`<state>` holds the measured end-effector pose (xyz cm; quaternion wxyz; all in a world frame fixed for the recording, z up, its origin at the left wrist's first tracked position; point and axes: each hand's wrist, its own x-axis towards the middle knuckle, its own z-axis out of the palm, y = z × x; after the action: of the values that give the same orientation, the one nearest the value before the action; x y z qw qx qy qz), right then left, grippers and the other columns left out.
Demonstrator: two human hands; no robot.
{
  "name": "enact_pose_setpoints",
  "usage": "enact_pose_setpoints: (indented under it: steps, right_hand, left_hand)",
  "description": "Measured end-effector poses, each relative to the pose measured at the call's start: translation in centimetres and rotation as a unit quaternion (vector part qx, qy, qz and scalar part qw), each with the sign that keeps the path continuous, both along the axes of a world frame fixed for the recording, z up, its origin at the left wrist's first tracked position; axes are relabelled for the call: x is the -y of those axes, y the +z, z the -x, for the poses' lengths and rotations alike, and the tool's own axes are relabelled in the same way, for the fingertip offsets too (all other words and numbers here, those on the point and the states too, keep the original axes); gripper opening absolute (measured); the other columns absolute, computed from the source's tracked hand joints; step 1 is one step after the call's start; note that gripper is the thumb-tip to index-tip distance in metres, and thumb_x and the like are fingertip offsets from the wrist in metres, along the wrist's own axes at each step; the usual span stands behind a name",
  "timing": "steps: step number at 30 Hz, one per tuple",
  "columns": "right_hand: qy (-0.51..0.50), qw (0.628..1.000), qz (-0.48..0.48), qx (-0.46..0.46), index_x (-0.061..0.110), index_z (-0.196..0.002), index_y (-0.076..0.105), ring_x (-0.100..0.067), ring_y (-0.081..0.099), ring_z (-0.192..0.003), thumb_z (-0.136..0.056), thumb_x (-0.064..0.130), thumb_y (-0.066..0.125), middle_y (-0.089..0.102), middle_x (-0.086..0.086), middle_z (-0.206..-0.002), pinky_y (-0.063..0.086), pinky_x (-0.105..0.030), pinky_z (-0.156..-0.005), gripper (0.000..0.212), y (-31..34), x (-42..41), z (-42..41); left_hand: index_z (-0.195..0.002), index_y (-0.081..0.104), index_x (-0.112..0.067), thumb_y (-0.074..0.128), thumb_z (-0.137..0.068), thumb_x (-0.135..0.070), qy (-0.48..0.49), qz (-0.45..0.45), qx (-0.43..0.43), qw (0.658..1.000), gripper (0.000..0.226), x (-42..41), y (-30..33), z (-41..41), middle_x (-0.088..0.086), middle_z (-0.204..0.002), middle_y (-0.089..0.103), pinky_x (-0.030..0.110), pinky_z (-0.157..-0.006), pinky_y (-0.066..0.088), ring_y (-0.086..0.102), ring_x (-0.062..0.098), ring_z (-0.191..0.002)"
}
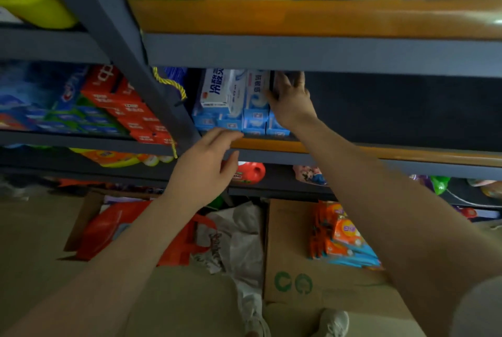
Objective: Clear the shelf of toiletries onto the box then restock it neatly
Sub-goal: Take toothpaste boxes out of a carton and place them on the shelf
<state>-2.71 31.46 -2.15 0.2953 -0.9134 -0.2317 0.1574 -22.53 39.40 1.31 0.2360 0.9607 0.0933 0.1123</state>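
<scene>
Where toothpaste boxes (pixel 239 97) stand, right hand (pixel 292 100) alongside.

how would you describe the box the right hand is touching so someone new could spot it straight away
Find the middle shelf with the orange front edge, right of the slanted grey post. A cluster of blue and white toothpaste boxes sits there. The right hand rests on the tall white box, the rightmost one standing atop the short blue row.

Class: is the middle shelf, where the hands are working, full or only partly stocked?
Partly stocked: blue toothpaste boxes crowd the middle shelf's left end; right looks bare.
</scene>
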Motion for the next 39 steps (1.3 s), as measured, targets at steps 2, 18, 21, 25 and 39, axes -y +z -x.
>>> enact_pose_setpoints:
  steps: [2,18,21,25,39]
  right_hand:
    - [-0.037,0.999,-0.027,-0.006,0.027,-0.145,0.023,-0.042,0.035,-0.129,-0.095,0.033,0.044,0.009,-0.016,-0.155,0.037,-0.046,-0.102,0.054,-0.5,0.8,0.0]
    - [-0.09,0.942,-0.214,-0.242,0.018,-0.117,0.046,-0.001,0.059,-0.083,-0.077,-0.001,0.07,0.06,0.007,-0.102,0.05,-0.012,-0.064,0.051,2.6,16.0,12.1]
    - [-0.078,0.918,-0.232,-0.311,0.014,-0.116,0.05,-0.01,0.061,-0.089,-0.076,-0.007,0.069,0.063,-0.004,-0.105,0.052,-0.018,-0.071,0.049,1.4,19.2,14.3]
    - [-0.078,0.916,-0.215,-0.328,0.018,-0.111,0.051,-0.018,0.062,-0.094,-0.075,-0.001,0.072,0.063,-0.008,-0.109,0.056,-0.028,-0.075,0.046,0.1,22.0,15.5]
    - [-0.04,0.995,-0.012,0.093,0.009,-0.114,0.046,-0.03,0.059,-0.097,-0.076,0.02,0.073,0.063,-0.01,-0.108,0.044,-0.036,-0.073,0.048,0.7,30.9,19.0]
  left_hand:
    - [-0.118,0.058,-0.009,0.043,-0.088,-0.029,-0.02,0.007,0.011,1.0,0.039,-0.3,0.0,-0.8,0.004,-0.109,0.06,0.037,-0.065,0.055,0.062,0.016,-0.087]
    - [-0.146,0.02,-0.02,0.035,-0.097,-0.038,0.052,0.355,-0.081,0.93,0.054,4.0,-0.1,-2.4,-0.026,-0.094,0.05,0.019,-0.086,0.034,0.05,-0.003,-0.097]
    - [-0.132,0.035,-0.019,0.041,-0.097,-0.028,0.031,0.45,-0.038,0.892,0.036,6.6,0.0,-1.8,-0.023,-0.1,0.054,0.005,-0.067,0.042,0.055,-0.013,-0.088]
    - [-0.114,0.045,-0.02,0.05,-0.094,-0.015,0.054,0.509,0.005,0.859,0.021,9.8,-0.3,-0.8,-0.014,-0.097,0.061,0.011,-0.065,0.049,0.061,-0.012,-0.083]
    - [-0.102,0.054,-0.023,0.06,-0.086,-0.015,0.075,0.589,0.0,0.805,0.019,19.0,0.8,3.6,0.002,-0.103,0.066,0.029,-0.074,0.057,0.064,0.018,-0.101]
